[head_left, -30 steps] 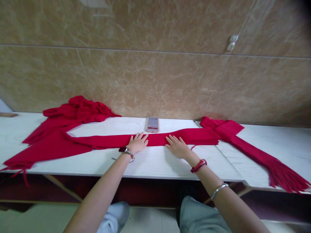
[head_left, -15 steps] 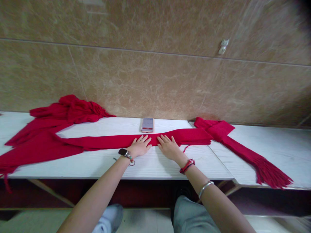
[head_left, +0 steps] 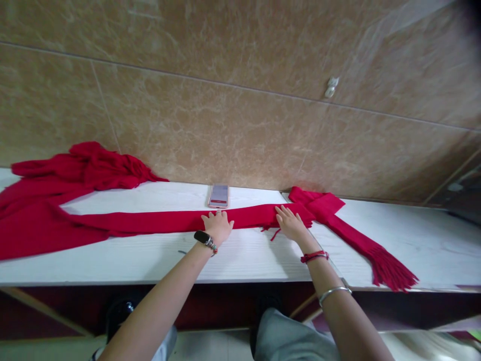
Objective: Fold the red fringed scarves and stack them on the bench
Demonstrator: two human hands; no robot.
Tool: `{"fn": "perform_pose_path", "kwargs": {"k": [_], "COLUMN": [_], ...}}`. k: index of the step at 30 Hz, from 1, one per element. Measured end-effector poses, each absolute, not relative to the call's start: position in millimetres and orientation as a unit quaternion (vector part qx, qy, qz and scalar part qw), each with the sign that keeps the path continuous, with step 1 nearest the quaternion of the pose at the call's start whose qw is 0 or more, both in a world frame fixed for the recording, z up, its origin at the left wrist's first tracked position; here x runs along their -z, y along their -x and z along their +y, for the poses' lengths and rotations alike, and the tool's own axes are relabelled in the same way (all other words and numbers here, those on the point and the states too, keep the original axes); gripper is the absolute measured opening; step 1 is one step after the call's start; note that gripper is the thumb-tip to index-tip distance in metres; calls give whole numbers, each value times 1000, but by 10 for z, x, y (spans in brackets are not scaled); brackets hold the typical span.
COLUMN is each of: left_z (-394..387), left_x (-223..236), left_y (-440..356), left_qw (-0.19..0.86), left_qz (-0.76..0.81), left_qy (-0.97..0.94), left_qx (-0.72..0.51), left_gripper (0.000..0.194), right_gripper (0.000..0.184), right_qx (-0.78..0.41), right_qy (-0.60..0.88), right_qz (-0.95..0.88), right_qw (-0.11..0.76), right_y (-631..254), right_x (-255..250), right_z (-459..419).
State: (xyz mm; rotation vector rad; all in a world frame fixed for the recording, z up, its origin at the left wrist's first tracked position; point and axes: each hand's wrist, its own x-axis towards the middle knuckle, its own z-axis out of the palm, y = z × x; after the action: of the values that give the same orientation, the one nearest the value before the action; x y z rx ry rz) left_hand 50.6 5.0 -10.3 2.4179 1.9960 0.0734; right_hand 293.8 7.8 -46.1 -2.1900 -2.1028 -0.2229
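A long red scarf [head_left: 150,222] lies folded into a narrow strip across the white table, its left part spread wider. My left hand [head_left: 218,226] rests on the middle of the strip, fingers spread. Farther right, my right hand [head_left: 291,223] lies flat on the strip near its right end, fingers stretched out. A few loose red threads or fringe ends stick out below the strip beside that hand. Just right of the strip is a second red scarf [head_left: 351,235], folded over at the back, its fringe fanned toward the front edge.
A crumpled heap of red cloth [head_left: 90,165] lies at the back left against the tiled wall [head_left: 210,130]. Behind the strip is a phone [head_left: 218,195] with its screen lit. The white table [head_left: 158,260] has a seam right of centre. A small white fixture [head_left: 331,87] sits on the wall.
My right hand has slid right along the scarf toward its end, away from my left hand. My left hand stays on the middle of the strip. The view has shifted slightly right.
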Motion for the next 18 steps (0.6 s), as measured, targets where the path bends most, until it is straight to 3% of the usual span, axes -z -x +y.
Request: {"fn": "perform_pose_path", "kwargs": {"k": [7,13,18], "left_z": [114,209,223], "left_x": [209,264,259], "left_y": [-732,-837,-794], "left_qw": [-39,103,108], "left_qz": [546,479,471], "left_qy": [-835,-871,-874], "left_qx": [-64,28,47], "left_gripper": [41,61,62], "right_gripper": [47,47,47], "right_qx": [58,49,41], "right_qy": [708,614,689], "right_qz": [-696,-783,-720], "right_qw": [104,87,68], "right_y": [-2939,-2613,-2926], "right_x": [375,314,407], "right_z": [107,139,220]}}
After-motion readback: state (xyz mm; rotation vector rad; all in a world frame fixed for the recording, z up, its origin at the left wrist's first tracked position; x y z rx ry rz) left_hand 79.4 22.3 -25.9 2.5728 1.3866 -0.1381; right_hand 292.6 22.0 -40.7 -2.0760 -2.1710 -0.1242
